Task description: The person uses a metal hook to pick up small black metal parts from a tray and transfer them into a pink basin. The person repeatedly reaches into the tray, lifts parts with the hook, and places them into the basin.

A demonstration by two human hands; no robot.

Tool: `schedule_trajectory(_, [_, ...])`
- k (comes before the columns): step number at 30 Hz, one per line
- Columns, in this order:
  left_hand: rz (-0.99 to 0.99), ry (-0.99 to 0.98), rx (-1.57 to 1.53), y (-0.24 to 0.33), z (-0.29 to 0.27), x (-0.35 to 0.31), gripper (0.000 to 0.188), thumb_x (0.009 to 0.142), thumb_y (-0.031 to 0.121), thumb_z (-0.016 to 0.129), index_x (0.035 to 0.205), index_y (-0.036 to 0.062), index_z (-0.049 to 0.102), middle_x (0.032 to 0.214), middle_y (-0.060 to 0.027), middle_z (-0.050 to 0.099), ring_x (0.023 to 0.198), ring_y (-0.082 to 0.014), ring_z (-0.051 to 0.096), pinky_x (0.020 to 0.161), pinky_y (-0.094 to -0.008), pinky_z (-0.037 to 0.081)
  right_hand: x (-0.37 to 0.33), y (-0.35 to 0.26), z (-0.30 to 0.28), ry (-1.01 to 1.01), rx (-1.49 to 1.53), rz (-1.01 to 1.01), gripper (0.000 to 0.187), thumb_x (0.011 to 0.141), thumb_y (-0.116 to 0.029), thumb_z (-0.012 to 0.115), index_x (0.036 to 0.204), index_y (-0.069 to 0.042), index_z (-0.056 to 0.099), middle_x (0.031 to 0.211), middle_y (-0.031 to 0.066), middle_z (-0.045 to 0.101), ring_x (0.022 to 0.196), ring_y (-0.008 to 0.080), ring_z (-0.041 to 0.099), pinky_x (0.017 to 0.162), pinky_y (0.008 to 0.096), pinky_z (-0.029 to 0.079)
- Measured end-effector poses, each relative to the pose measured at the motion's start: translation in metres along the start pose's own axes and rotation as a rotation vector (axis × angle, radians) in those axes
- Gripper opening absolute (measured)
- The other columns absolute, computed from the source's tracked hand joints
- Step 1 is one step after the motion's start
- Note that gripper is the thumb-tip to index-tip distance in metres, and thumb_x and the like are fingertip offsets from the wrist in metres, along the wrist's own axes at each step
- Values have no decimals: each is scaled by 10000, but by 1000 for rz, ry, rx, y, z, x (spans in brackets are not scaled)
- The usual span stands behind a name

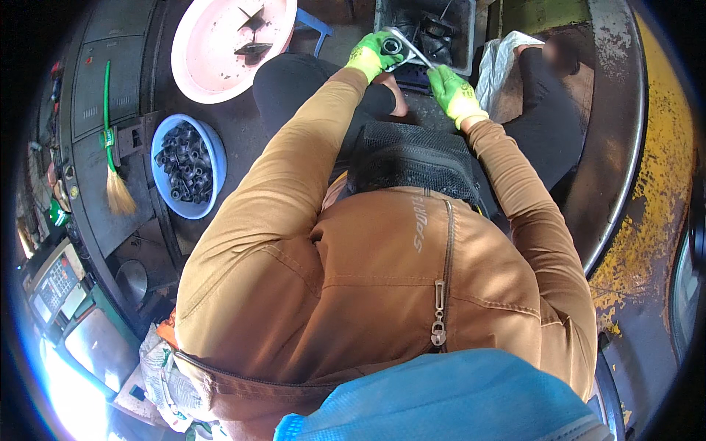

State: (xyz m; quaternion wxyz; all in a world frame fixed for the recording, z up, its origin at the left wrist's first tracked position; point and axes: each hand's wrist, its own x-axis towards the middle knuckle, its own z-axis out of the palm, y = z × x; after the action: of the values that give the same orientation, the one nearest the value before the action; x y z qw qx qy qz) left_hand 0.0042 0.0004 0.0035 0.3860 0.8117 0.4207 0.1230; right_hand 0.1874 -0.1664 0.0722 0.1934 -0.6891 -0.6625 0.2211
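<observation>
Both of my hands wear green and yellow gloves. My left hand (373, 55) is closed round a small black part with a ring-shaped end (391, 47), held up at the near edge of a grey crate (466, 51). My right hand (454, 94) grips a long silver metal tool (416, 48), its far end lying against or just beside the black part. Whether the tool is a blade or scissors I cannot tell. Inside the crate below lie several black moulded pieces (437, 48).
At the far left, a pink basin (198, 77) holds a few black pieces. Nearer stands a blue basin (218, 165) full of small black parts. A broom (118, 192) hangs on the left cabinet. White sacking (494, 70) lies right of the crate; a worn yellow surface (647, 198) runs beyond.
</observation>
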Motion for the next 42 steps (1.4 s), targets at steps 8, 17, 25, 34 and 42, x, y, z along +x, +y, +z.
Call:
schedule_trajectory(8, [23,41,-17,8,-4,1,596,646,273,805,1187,138,594,1062,-134,653,1005,-312,615,875,-383,488,9,10,-9,-143,-37,135,395,958,-424,374,1042,-84,558,1060,211,616,984,416,571,822,497,443])
schedule_trajectory(17, [-44,-61,-22,14,-7,-2,615,644,232,818,1202,125,581,1067,-120,650,970,-288,629,865,-352,494,7,-1,-20,-342,-123,313,427,955,-431,370,1060,-78,586,1107,218,603,1016,407,570,853,482,445])
schedule_trajectory(25, [-332,102,-646,47,-41,-7,557,697,273,782,1173,46,601,1102,-103,652,988,-242,612,882,-359,467,-12,-17,-54,262,64,92,270,875,-75,542,1137,-18,564,1035,185,612,889,345,626,745,381,521])
schedule_trajectory(34, [-312,588,-461,36,-179,145,519,784,360,680,1085,-58,616,1040,-154,661,950,-275,612,865,-346,444,-26,-27,-105,241,1307,677,299,975,-372,472,818,-139,575,583,-82,426,446,28,308,404,189,215])
schedule_trajectory(42, [125,77,959,-28,-198,248,296,822,131,575,1111,103,631,1038,-157,666,1010,-327,610,880,-406,485,-14,-35,-119,193,1480,715,266,972,-349,484,816,-143,548,588,-84,416,427,25,312,379,192,223])
